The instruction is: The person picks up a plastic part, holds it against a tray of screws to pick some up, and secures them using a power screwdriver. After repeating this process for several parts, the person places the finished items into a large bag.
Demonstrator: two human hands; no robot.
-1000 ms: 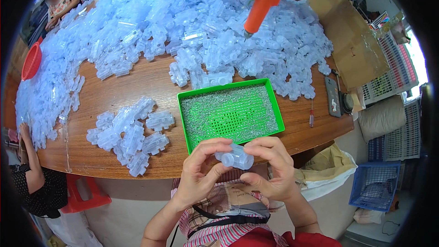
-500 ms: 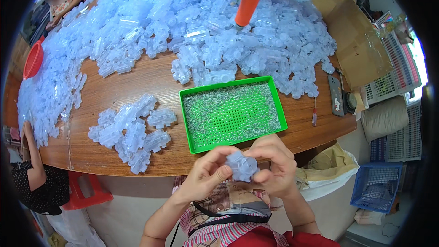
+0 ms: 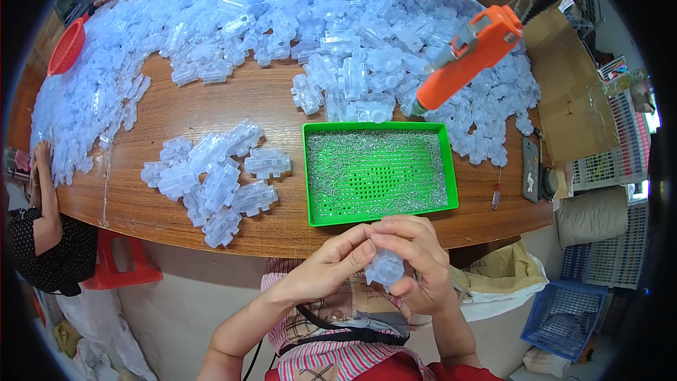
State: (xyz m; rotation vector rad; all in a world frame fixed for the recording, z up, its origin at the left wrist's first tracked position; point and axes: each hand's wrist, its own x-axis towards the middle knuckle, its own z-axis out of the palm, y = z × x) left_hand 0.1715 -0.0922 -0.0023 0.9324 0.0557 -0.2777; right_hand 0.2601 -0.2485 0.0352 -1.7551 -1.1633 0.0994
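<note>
A translucent bluish plastic part [image 3: 385, 268] is held in front of my body, just past the table's near edge. My left hand [image 3: 337, 262] pinches it from the left between thumb and fingers. From the right, my right hand [image 3: 417, 259] curls around its top and side, so part of it is hidden. Right beyond my hands lies a green perforated tray [image 3: 377, 185] with many small silvery screws along its sides. An orange electric screwdriver [image 3: 469, 60] hangs tip-down over the tray's far right corner.
A small cluster of similar plastic parts [image 3: 211, 182] lies left of the tray, and a large heap [image 3: 282, 0] covers the far table. A red-handled screwdriver [image 3: 496, 196] and a phone [image 3: 530, 168] lie at right. Another person's arm [image 3: 46, 194] reaches in at far left.
The plastic part has been turned within my hands, and my right fingers now wrap further over it. The hanging electric screwdriver appears lower, further right and more tilted. The whole view has shifted slightly.
</note>
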